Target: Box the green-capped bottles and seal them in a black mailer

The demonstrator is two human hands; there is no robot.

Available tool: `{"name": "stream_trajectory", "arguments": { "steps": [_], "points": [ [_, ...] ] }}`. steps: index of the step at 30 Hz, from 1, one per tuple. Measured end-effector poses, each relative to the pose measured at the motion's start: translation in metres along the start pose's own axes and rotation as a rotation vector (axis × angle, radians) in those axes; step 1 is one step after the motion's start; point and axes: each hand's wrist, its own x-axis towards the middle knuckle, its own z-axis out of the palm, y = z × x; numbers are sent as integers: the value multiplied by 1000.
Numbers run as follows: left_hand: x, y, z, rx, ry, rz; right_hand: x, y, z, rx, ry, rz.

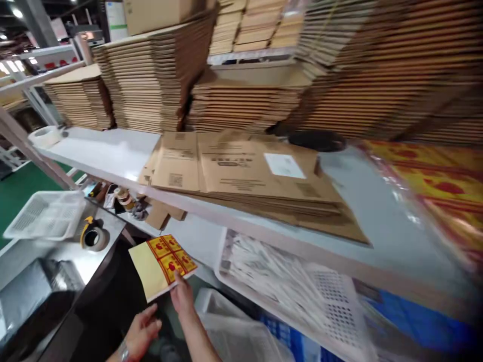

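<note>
In my right hand [183, 295] is a sheet of labels [156, 274], pinched at its near right edge between thumb and fingers. Red-and-yellow printed labels cover the sheet's right part, while its left part is plain pale yellow. My left hand [142, 332], with a band or watch at the wrist, is just below the sheet's near corner. Its fingers are apart and partly curled, holding nothing that I can see.
Flattened cartons [241, 171] lie on the white shelf [109, 151], with tall cardboard stacks [132, 85] behind. Below is a basket [279, 281] of white strips. Left stand a white crate [47, 216] and a tape dispenser [93, 236]. Printed red-yellow packs [445, 186] lie right.
</note>
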Motion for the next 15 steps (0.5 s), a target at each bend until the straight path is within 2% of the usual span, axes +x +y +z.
{"name": "stream_trajectory", "arguments": {
  "steps": [2, 3, 4, 6, 7, 8, 9, 10, 13, 15],
  "points": [
    [-33, 10, -40, 52, -27, -43, -5, -4, 7, 9, -50, 117],
    [-49, 20, -60, 50, -4, 15, -9, -8, 10, -2, -97, 165],
    [-62, 31, -79, 43, 76, 108, -14, -13, 14, -23, -155, 199],
    [-81, 55, -112, 47, 396, 323, -25, -26, 27, -71, -263, 230],
    [-86, 66, -125, 54, 534, 377, -32, -32, 36, -86, -298, 237],
    [-88, 75, -136, 32, 613, 359, -38, -38, 47, -97, -334, 246],
    [-87, 82, -144, -15, 621, 313, -44, -43, 58, -106, -367, 257],
    [-85, 86, -149, -76, 556, 266, -49, -46, 69, -112, -401, 270],
    [-76, 84, -156, -236, 227, 223, -59, -48, 95, -138, -484, 282],
    [-76, 76, -156, -278, 134, 258, -61, -46, 105, -203, -468, 250]
  ]
}}
